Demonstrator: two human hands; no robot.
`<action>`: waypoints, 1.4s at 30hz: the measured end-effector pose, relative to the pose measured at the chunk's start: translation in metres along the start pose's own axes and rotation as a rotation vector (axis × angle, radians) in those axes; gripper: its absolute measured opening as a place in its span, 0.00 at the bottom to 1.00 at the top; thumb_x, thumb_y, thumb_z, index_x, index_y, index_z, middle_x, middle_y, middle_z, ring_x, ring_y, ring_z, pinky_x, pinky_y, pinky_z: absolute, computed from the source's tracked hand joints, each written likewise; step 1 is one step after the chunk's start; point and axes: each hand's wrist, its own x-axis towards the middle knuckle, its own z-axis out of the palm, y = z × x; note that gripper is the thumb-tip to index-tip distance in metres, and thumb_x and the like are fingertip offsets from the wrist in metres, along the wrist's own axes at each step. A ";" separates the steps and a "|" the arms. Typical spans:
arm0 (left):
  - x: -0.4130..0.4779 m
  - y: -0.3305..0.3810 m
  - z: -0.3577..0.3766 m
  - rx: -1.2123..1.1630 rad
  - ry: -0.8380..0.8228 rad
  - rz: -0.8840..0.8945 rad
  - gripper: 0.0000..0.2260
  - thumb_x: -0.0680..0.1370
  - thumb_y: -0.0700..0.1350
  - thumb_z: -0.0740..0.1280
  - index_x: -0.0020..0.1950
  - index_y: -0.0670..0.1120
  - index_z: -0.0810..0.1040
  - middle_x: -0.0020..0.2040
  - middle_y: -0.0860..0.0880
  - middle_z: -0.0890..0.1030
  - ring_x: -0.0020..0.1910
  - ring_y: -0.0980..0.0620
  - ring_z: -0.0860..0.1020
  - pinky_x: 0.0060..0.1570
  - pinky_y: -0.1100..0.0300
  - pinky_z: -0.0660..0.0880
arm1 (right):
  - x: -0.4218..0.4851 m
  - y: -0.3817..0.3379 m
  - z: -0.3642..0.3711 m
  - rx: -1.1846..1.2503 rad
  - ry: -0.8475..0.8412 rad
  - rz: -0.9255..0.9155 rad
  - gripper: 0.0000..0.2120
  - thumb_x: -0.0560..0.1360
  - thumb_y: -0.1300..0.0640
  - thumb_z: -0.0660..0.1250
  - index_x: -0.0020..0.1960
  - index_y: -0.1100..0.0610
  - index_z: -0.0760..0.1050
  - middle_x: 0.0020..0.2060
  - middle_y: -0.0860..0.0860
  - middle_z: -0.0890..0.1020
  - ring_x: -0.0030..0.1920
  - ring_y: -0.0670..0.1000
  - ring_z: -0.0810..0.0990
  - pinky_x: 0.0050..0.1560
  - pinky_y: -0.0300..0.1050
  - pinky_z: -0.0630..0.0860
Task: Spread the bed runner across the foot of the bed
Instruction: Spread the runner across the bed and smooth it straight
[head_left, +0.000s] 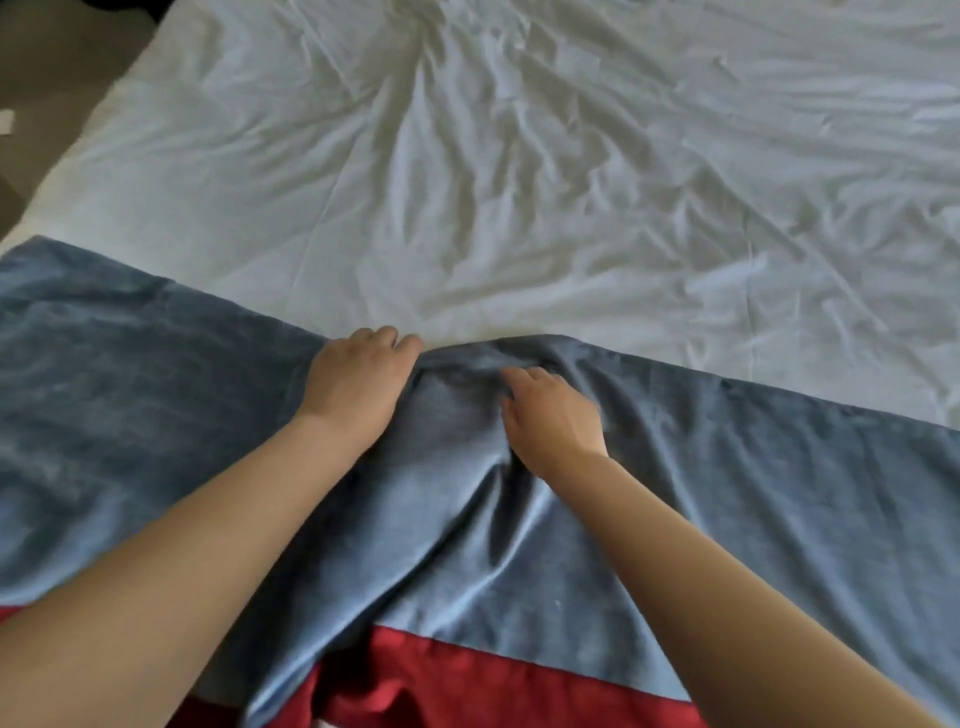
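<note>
A blue bed runner lies across the near part of the bed, over a wrinkled white sheet. Its far edge bunches into folds near the middle. My left hand rests on the runner's far edge, its fingers curled over the cloth where it meets the sheet. My right hand lies on the folds just right of that, fingers bent into the fabric. Whether either hand truly pinches the cloth is hard to tell. A deep crease runs down the runner between my forearms.
A red cloth shows below the runner's near edge at the bottom. The bed's left edge drops to a brownish floor at the upper left. The white sheet stretches far to the right and back.
</note>
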 end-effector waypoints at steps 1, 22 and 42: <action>0.005 -0.013 0.005 -0.013 -0.018 0.008 0.19 0.70 0.32 0.62 0.59 0.46 0.71 0.52 0.47 0.76 0.49 0.45 0.75 0.36 0.55 0.68 | 0.010 -0.005 0.003 -0.016 -0.012 -0.005 0.17 0.80 0.60 0.55 0.67 0.53 0.68 0.60 0.52 0.76 0.58 0.55 0.75 0.40 0.45 0.69; 0.050 -0.200 0.033 -0.025 -0.080 -0.219 0.09 0.65 0.34 0.68 0.43 0.41 0.75 0.47 0.37 0.72 0.44 0.34 0.78 0.39 0.51 0.73 | 0.100 -0.037 0.002 0.235 0.156 0.322 0.07 0.77 0.65 0.55 0.53 0.57 0.65 0.35 0.51 0.76 0.35 0.56 0.76 0.29 0.45 0.66; 0.060 -0.084 0.040 -0.253 -0.137 0.147 0.06 0.74 0.47 0.61 0.48 0.49 0.73 0.51 0.51 0.77 0.45 0.47 0.77 0.36 0.58 0.69 | 0.104 -0.044 0.020 0.133 0.042 0.292 0.15 0.78 0.62 0.55 0.63 0.51 0.65 0.41 0.51 0.78 0.40 0.54 0.76 0.28 0.44 0.65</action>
